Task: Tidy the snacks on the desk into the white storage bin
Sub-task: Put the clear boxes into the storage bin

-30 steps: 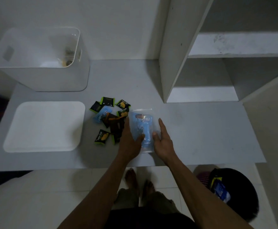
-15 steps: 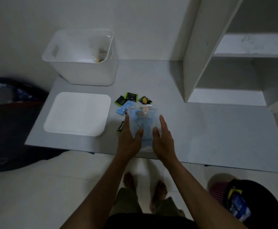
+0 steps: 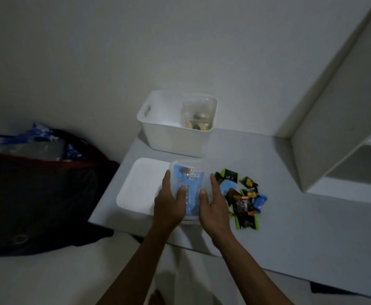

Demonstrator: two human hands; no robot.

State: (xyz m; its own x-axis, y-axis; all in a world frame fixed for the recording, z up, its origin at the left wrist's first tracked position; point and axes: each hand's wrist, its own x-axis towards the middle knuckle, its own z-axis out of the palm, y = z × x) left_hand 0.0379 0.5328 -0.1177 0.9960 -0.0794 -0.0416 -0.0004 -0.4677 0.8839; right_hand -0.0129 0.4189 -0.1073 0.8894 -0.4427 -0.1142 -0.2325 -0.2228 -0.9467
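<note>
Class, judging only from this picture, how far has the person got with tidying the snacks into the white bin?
Done: the white plastic storage bin already holds one clear container of snacks. In hand: the left hand and right hand hold a clear plastic box with blue packets above the flat white lid. Left: the pile of small wrapped snacks lies on the grey desk; the lid is off.
</note>
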